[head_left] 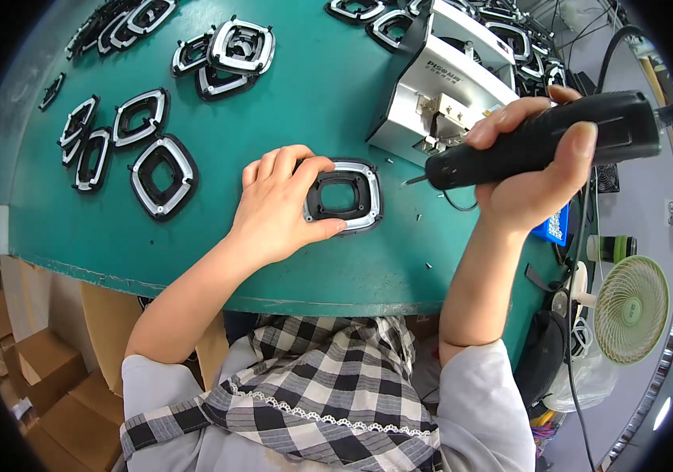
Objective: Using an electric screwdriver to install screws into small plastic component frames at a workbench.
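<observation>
A black and silver rounded frame part [368,197] with a square opening lies flat on the green table. My left hand [277,200] grips its left side, thumb at the near edge and fingers at the far edge. In my right hand [537,165] is a black corded electric screwdriver [501,149], held roughly level. Its thin bit points left, toward the frame part, and stays apart from it. Just behind the bit stands a silver screw feeder [438,98]. Several tiny screws [419,217] lie scattered on the table between the frame part and my right forearm.
More frame parts lie at the left [163,177], stacked at the back [242,47] and behind the feeder. A blue tray [554,226] of small screws sits at the right, partly behind my wrist. A green fan [631,309] and a hanging cord are further right. Cardboard boxes [45,366] stand below left.
</observation>
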The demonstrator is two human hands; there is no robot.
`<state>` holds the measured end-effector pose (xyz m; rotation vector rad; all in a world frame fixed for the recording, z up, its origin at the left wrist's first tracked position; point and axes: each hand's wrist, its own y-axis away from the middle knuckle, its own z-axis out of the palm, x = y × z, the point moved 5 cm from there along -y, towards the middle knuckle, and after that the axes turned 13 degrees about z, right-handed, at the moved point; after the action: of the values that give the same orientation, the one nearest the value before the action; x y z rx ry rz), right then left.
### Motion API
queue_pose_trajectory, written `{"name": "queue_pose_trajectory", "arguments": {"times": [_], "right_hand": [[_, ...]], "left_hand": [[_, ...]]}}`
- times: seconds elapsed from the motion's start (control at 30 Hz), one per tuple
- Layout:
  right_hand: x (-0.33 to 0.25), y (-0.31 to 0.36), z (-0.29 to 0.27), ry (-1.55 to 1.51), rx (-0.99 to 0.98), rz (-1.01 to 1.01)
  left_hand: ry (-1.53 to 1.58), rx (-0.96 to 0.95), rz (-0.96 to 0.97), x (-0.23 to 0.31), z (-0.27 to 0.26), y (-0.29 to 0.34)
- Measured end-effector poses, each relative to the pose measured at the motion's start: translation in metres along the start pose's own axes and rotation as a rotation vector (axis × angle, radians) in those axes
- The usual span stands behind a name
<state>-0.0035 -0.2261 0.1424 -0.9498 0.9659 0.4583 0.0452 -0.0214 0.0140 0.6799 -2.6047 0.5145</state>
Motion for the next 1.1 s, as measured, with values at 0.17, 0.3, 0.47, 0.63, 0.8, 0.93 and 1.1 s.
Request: {"name": "queue_pose_trajectory", "arguments": {"times": [0.17,0.3,0.47,0.63,0.8,0.93,1.1], "right_hand": [[0.016,0.028,0.006,-0.025,-0.018,0.077],[0.019,0.039,0.014,0.017,-0.08,0.092],[0.027,0.047,0.017,0.01,-0.09,0.069],[0.031,0.058,0.025,-0.036,-0.175,0.064],[0.032,0.057,0.025,-0.047,-0.205,0.075],[0.018,0.032,0.003,0.128,-0.007,0.015],[-0.023,-0.017,-0.02,0.085,0.125,-0.275]], "left_hand": [[0.01,0.029,-0.011,0.0,0.001,-0.001],[0.017,0.02,-0.016,0.0,0.001,0.0],[0.001,0.041,0.005,0.0,0.002,0.001],[0.02,0.04,-0.002,0.0,0.002,0.001],[0.027,0.044,0.014,0.0,0.003,-0.001],[0.059,0.018,0.02,-0.001,0.002,-0.001],[0.065,-0.03,0.036,0.003,0.003,0.0]]}}
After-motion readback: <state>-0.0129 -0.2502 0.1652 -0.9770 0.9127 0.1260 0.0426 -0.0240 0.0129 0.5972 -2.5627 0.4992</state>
